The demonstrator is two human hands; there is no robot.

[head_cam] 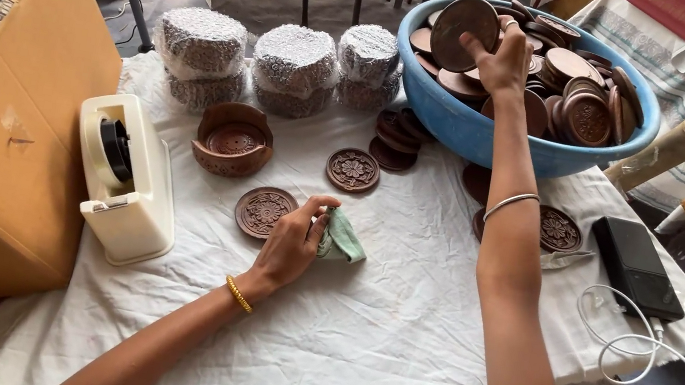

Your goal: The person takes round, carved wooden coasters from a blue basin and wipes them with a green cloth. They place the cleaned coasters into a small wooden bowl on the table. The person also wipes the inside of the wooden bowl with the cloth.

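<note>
**Carved wooden discs, a cloth and a blue basin on a white-draped table**

At the table's left edge a cardboard box (pixel 1 120) stands open, and just beside it sits a cream tape dispenser (pixel 127 179). Toward the far edge, three foil-wrapped stacks (pixel 289 69) stand in a row, with a round wooden holder (pixel 232 140) in front of them.

Near the middle of the white tablecloth (pixel 378 317), the left hand (pixel 290 246) rests palm down, its fingers curled around a crumpled green cloth (pixel 342 238) that sticks out on the thumb side. A carved wooden disc (pixel 264 211) lies flat just left of those fingertips, close to them; whether they touch it is unclear. A second carved disc (pixel 352 169) lies farther back, apart from the hand.

At the far right corner, the right hand (pixel 502 62) reaches into a blue plastic basin (pixel 471 135) heaped with brown discs. Its fingers pinch a plain-backed disc (pixel 466 21), held upright on edge above the heap, with the disc rising above the fingertips.

By the right edge lie a black case (pixel 638 267) and a white cable (pixel 639 345).
</note>
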